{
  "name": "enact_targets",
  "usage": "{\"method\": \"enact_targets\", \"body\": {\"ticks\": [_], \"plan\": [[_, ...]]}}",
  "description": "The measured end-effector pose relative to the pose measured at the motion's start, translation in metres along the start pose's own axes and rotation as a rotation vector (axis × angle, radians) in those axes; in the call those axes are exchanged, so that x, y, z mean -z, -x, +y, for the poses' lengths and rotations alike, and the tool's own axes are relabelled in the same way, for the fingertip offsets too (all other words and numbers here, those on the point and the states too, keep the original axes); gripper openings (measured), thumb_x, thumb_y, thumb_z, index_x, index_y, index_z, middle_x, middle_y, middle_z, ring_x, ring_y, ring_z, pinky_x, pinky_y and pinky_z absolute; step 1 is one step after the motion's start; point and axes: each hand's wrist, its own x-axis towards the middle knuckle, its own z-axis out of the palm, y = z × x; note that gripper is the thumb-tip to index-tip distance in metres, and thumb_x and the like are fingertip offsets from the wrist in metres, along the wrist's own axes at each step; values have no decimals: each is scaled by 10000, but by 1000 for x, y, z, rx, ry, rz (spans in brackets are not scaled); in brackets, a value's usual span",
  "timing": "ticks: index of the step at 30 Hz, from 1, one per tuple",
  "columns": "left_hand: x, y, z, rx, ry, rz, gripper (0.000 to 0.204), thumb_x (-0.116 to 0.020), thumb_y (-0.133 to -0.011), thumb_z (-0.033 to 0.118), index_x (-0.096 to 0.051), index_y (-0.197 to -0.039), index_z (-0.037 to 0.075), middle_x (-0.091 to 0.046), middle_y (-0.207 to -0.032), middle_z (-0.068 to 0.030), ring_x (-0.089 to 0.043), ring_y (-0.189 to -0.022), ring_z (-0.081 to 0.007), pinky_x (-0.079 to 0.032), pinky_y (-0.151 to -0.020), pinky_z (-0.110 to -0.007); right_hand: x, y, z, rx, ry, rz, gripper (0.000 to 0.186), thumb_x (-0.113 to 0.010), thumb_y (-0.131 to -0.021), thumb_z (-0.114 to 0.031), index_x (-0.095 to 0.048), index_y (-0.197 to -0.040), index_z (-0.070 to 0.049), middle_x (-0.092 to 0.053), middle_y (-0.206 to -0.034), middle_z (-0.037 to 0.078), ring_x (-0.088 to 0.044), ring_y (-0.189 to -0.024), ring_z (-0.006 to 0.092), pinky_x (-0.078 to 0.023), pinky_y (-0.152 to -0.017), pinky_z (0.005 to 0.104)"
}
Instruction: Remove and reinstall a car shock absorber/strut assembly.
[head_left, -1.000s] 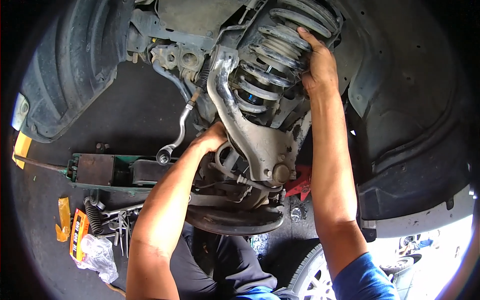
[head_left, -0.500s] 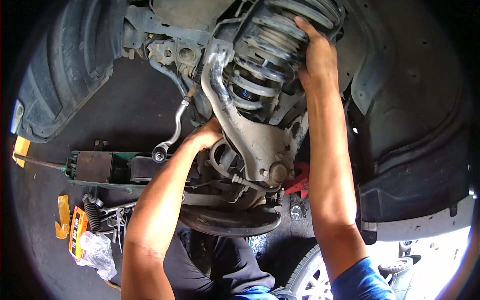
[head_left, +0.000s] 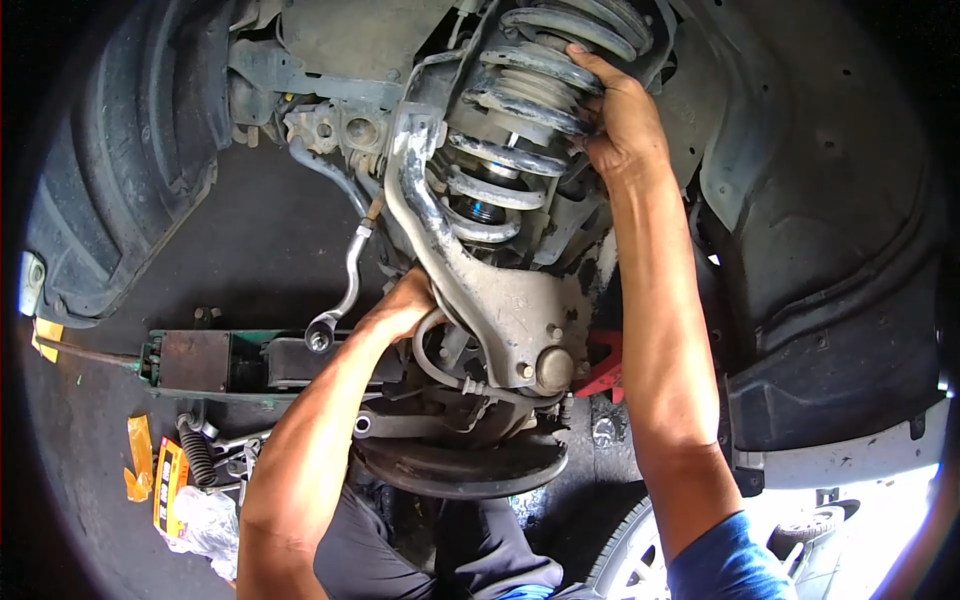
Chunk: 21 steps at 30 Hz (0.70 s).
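Observation:
A coil spring (head_left: 505, 155) around a shock absorber stands tilted at the upper middle. My right hand (head_left: 628, 125) is closed around its right side, thumb along one coil; the other fingers are partly behind it. The pale control arm (head_left: 520, 310) curves down in front of the spring to a round ball-joint cap (head_left: 553, 370). My left hand (head_left: 405, 303) reaches behind the arm's left edge, beside a bent hose (head_left: 422, 350), and its fingers are hidden there. A silver tie rod end (head_left: 352, 270) hangs left of that hand, joined to a rusty rod.
Below hangs the brake's dark round plate (head_left: 460, 475). A green floor jack (head_left: 240, 345) and a red stand (head_left: 603, 370) are on the floor. At lower left lie an orange box (head_left: 170, 485), a plastic bag (head_left: 210, 520) and tools. A wheel (head_left: 625, 550) lies lower right.
The whole view has shifted a little, so the suspension parts appear slightly lower and further left. Both hands keep their places on the spring and behind the control arm.

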Motion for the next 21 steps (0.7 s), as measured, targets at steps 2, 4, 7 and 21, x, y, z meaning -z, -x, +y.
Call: {"method": "enact_targets", "body": {"ticks": [2,4,7,21], "plan": [[4,-11,-11,-93,95,48,316,-610,-856,52,-553,-1145,-61,-620,-1039,-153,-610,-908,-193,-533,-749,-315,2,-6,4,7,26,33,534,-708,-809,-277,-503,-1230,-19,-600,-1082,153,-584,-959,271,-450,-843,471],[5,-16,-12,-193,87,100,256,-622,-812,-55,-595,-1063,-95,-659,-957,-166,-645,-814,-190,-561,-664,-293,10,-17,-1,-33,44,49,550,-703,-813,-281,-486,-1246,-19,-582,-1117,163,-574,-987,279,-429,-869,498],[17,-19,-18,-300,-94,174,302,-658,-792,6,-594,-1077,-67,-668,-983,-162,-637,-903,-199,-523,-781,-323,-1,-20,1,-73,39,72,558,-692,-820,-298,-471,-1261,-35,-565,-1162,162,-562,-1028,293,-357,-937,565],[5,-12,17,-202,-470,135,381,-688,-782,105,-584,-1126,-22,-637,-1110,-170,-567,-1060,-217,-448,-932,-340,9,-32,-1,-37,117,71,549,-696,-817,-305,-488,-1255,-48,-609,-1121,127,-570,-1031,283,-317,-960,576]]}}
